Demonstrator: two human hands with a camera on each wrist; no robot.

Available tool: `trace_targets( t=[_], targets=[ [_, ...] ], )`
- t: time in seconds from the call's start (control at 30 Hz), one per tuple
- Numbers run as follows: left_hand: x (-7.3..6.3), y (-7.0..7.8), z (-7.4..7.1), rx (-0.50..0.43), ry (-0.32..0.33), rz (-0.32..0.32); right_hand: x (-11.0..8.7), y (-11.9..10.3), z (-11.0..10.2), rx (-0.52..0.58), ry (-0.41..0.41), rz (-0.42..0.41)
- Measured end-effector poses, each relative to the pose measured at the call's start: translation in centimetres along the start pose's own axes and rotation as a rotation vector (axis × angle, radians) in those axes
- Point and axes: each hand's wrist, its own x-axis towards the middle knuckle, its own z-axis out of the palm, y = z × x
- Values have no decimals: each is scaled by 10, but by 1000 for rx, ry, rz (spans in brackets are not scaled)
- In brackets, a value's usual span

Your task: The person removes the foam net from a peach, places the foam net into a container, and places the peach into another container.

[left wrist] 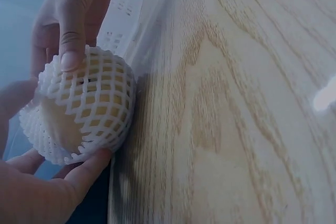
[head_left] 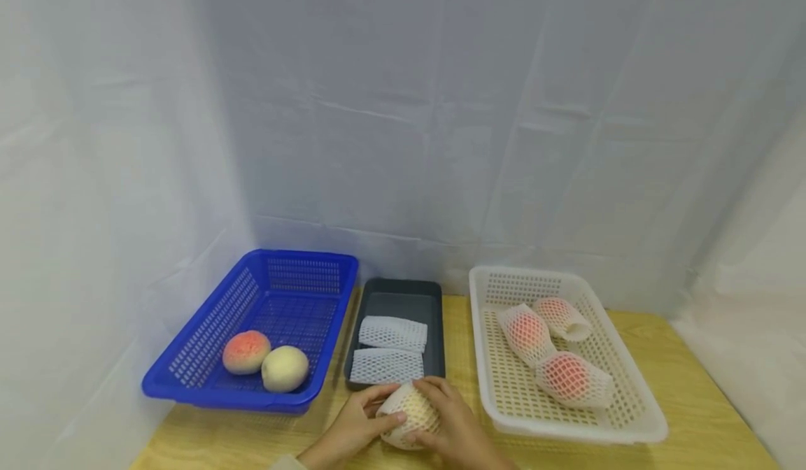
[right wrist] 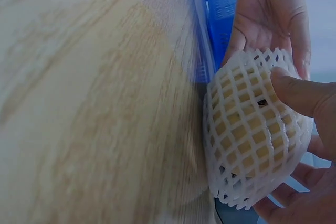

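Close to the table's front edge, both hands hold a pale yellow peach (right wrist: 239, 137) inside a white foam net sleeve (head_left: 415, 414). The left hand (head_left: 354, 424) grips the left end, its thumb on the net and its fingers round the far side. From the right, the right hand (head_left: 458, 424) grips the other end, thumb pressed on the mesh. In the left wrist view, an open end of the sleeve (left wrist: 107, 85) faces the left hand and bare fruit shows in it. The net covers most of the peach in the right wrist view.
A blue basket (head_left: 252, 406) at left holds a pink peach (head_left: 245, 352) and a pale peach (head_left: 285, 369). Behind the hands, a dark tray (head_left: 403, 289) contains two flat foam sleeves (head_left: 387, 366). On the right, a white basket (head_left: 497, 414) holds three netted peaches (head_left: 565, 376).
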Motion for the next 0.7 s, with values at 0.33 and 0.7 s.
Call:
trace_targets(
  t=[0.33,0.7],
  targets=[
    [-3,8,-1,-1,-35,-21,1,-2,-9,-12,-91,55],
    [-6,11,-1,41,-46,-11,-4,2,-13,35,-138,18]
  ],
)
